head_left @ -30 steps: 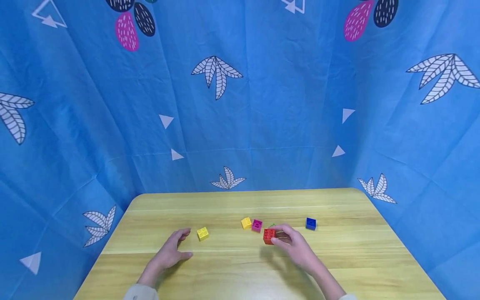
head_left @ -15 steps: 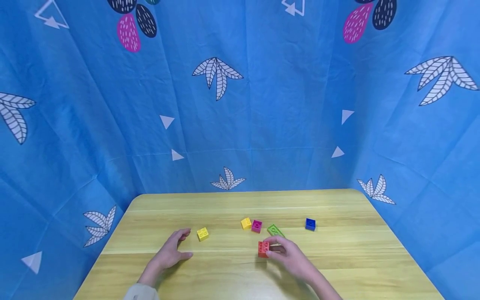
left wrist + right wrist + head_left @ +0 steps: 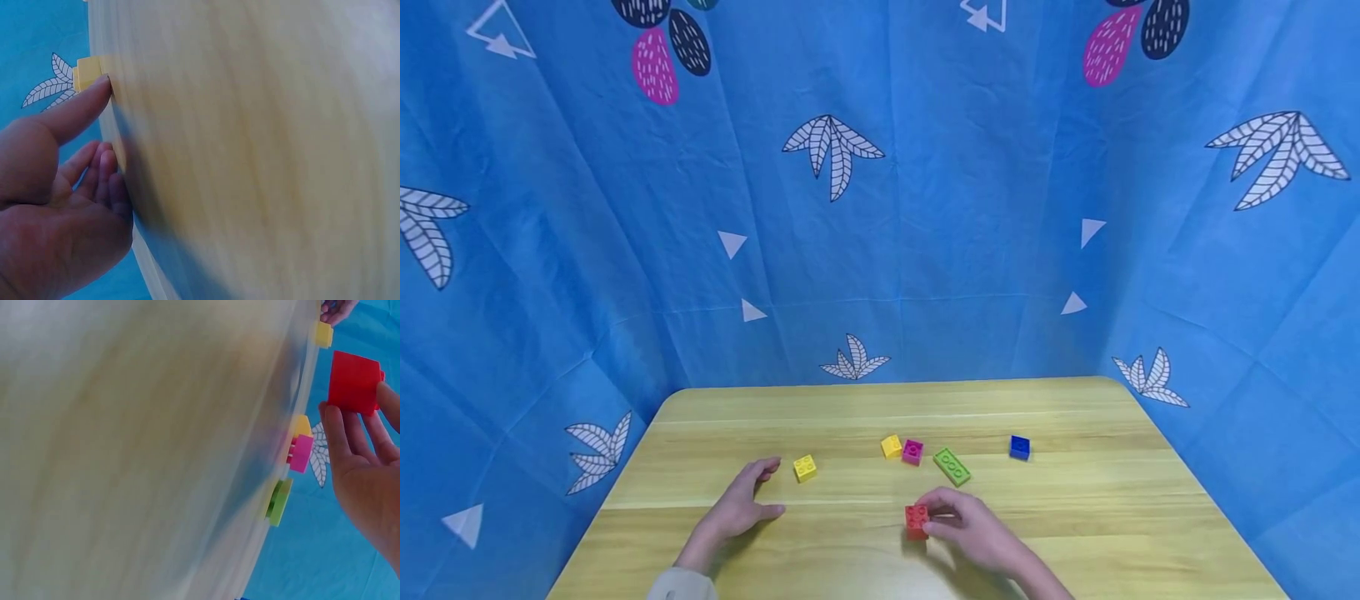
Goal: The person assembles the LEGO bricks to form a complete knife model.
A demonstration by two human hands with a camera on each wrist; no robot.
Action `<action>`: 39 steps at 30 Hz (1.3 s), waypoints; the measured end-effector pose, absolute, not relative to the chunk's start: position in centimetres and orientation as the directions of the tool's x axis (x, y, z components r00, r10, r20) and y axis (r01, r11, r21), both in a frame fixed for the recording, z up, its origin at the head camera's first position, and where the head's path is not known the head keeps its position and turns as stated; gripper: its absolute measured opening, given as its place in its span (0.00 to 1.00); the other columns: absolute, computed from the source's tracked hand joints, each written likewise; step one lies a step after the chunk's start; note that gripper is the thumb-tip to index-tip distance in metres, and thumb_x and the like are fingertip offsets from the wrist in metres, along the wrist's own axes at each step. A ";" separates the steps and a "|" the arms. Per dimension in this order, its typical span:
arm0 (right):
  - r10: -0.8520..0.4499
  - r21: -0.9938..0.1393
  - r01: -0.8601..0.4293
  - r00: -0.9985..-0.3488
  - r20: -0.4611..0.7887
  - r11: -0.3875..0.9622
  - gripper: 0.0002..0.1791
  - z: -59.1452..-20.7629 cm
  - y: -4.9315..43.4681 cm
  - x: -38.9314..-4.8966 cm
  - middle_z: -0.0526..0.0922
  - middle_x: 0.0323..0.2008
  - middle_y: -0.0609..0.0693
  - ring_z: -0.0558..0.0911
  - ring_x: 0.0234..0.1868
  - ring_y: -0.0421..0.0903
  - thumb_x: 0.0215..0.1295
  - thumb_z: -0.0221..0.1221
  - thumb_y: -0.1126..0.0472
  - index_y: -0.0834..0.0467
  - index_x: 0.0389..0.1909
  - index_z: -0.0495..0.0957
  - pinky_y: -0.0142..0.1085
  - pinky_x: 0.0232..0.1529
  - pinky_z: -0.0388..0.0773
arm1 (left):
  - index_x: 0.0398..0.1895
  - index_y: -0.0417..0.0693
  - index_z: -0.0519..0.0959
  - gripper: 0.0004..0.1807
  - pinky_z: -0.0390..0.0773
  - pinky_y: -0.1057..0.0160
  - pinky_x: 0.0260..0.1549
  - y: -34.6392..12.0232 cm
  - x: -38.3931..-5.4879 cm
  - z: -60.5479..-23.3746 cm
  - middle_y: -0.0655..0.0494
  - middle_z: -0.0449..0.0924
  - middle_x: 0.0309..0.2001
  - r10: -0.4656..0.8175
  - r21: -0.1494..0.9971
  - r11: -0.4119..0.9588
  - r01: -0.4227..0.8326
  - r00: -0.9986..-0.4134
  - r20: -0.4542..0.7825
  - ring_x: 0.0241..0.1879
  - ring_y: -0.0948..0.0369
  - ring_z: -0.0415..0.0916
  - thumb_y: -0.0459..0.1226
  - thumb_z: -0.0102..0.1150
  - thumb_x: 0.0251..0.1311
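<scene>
Between thumb and fingers my right hand (image 3: 967, 531) pinches a red toy brick (image 3: 916, 522), studs up. The right wrist view shows that red brick (image 3: 354, 382) held off the table, at the fingertips. On the left, my left hand (image 3: 735, 507) rests at the table with thumb and fingers spread apart, holding nothing. Just right of its fingertips lies a yellow brick (image 3: 805, 468), which shows in the left wrist view as a yellow block (image 3: 89, 72) beyond the thumb tip. Beyond the right hand lies a long green brick (image 3: 952, 467).
Near the table's middle, an orange-yellow brick (image 3: 891, 447) lies close beside a magenta brick (image 3: 912, 452). A dark blue brick (image 3: 1019, 447) sits farther right. Behind the wooden table (image 3: 760, 417) hangs a patterned blue cloth (image 3: 970, 208).
My right hand has drawn the red brick toward me and slightly left, uncovering the green brick. My left hand has stayed in place.
</scene>
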State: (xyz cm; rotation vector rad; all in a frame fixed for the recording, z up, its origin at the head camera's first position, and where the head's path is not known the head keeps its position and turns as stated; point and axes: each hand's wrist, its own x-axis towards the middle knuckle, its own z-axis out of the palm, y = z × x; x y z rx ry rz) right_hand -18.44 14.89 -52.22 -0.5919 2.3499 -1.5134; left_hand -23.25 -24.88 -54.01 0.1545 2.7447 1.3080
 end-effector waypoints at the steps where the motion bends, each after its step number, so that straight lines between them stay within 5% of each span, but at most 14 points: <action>1: -0.489 -0.911 -0.184 -0.872 -0.022 0.369 0.16 -52.2 14.8 -18.4 0.85 0.54 0.49 0.82 0.60 0.55 0.71 0.64 0.56 0.55 0.56 0.80 0.46 0.62 0.83 | 0.73 0.35 0.66 0.46 0.66 0.39 0.73 -24.9 -23.3 -54.0 0.39 0.72 0.68 0.133 0.775 0.630 0.048 -0.990 -0.046 0.68 0.39 0.69 0.28 0.77 0.49; 28: -0.527 -0.851 -0.234 -0.848 -0.059 0.471 0.14 -52.3 14.2 -17.7 0.86 0.51 0.41 0.82 0.60 0.53 0.68 0.66 0.54 0.48 0.53 0.82 0.63 0.66 0.74 | 0.73 0.35 0.66 0.45 0.65 0.39 0.74 -24.9 -23.4 -53.8 0.38 0.72 0.68 0.139 0.777 0.627 0.047 -0.989 -0.053 0.69 0.39 0.68 0.28 0.77 0.49; 39: -0.534 -0.864 -0.211 -0.842 -0.077 0.458 0.13 -52.7 13.9 -17.7 0.85 0.51 0.42 0.84 0.56 0.50 0.68 0.67 0.56 0.49 0.51 0.82 0.47 0.61 0.83 | 0.73 0.34 0.66 0.45 0.66 0.40 0.74 -25.0 -23.3 -53.9 0.38 0.71 0.68 0.159 0.793 0.607 0.059 -0.986 -0.048 0.68 0.40 0.68 0.27 0.77 0.49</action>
